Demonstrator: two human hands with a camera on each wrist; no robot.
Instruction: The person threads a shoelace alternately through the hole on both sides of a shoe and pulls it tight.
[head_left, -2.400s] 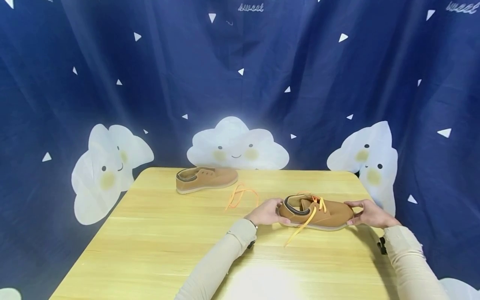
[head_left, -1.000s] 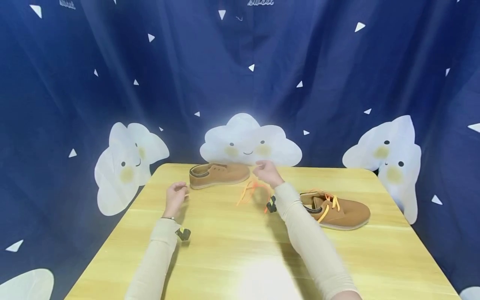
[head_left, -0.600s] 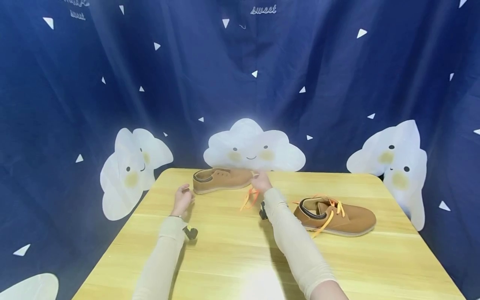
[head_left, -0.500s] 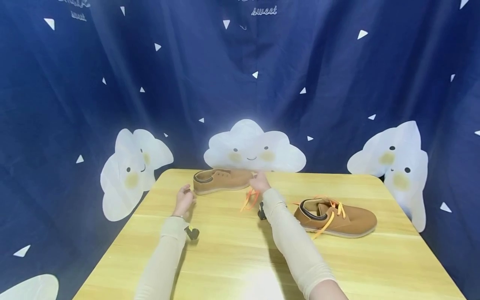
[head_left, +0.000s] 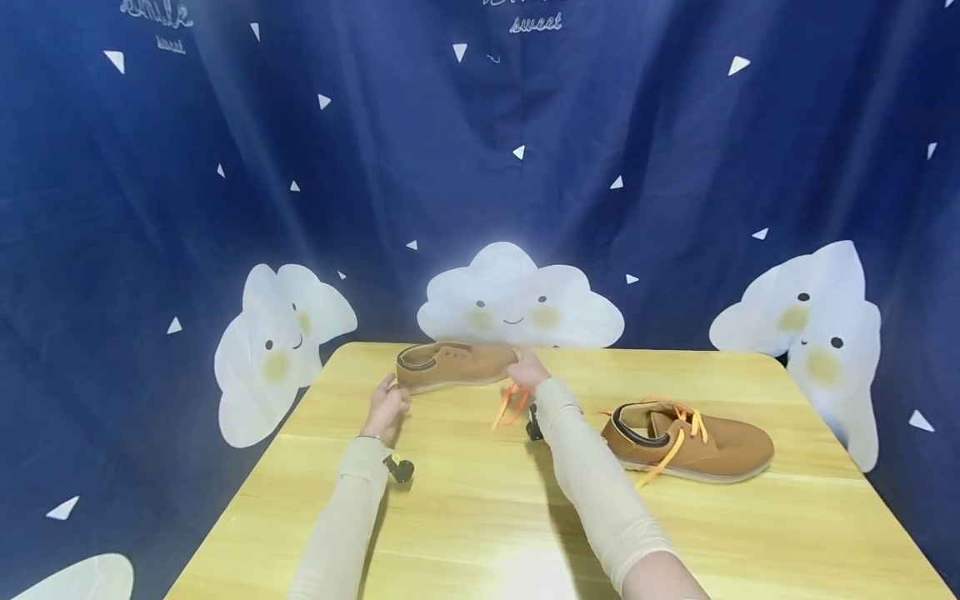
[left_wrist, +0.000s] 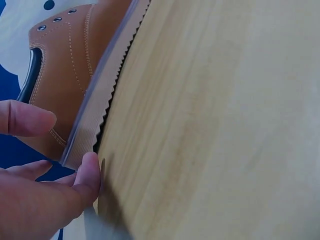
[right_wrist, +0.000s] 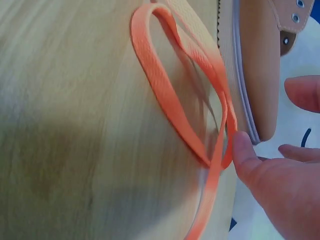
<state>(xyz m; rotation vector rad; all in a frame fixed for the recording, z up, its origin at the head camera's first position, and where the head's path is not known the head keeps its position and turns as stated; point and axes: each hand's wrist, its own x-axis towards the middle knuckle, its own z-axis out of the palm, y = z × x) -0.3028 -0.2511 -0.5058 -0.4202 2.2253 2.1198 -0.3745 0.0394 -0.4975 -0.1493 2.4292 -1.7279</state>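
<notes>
A brown shoe (head_left: 465,364) with bare eyelets stands at the back of the table, heel to the left. My left hand (head_left: 387,408) is around its heel; in the left wrist view the thumb (left_wrist: 32,118) lies over the heel and a fingertip (left_wrist: 89,170) is at the sole. At the toe is my right hand (head_left: 528,369), its fingers (right_wrist: 245,150) right at the sole's tip and its thumb (right_wrist: 304,94) apart from the upper. An orange-yellow shoelace (right_wrist: 162,85) lies looped beside the sole, close to those fingers.
A second brown shoe (head_left: 723,446), threaded with yellow-orange lace, stands to the right, one lace end trailing onto the wooden table (head_left: 450,500). Behind the table hangs a blue curtain (head_left: 420,167) with cloud prints. A small black device (head_left: 401,469) sits at the left wrist.
Both hands have left the laced shoe at the right and moved to the unlaced one at the back. The right hand reached its toe first; the left has since closed in on the heel.
</notes>
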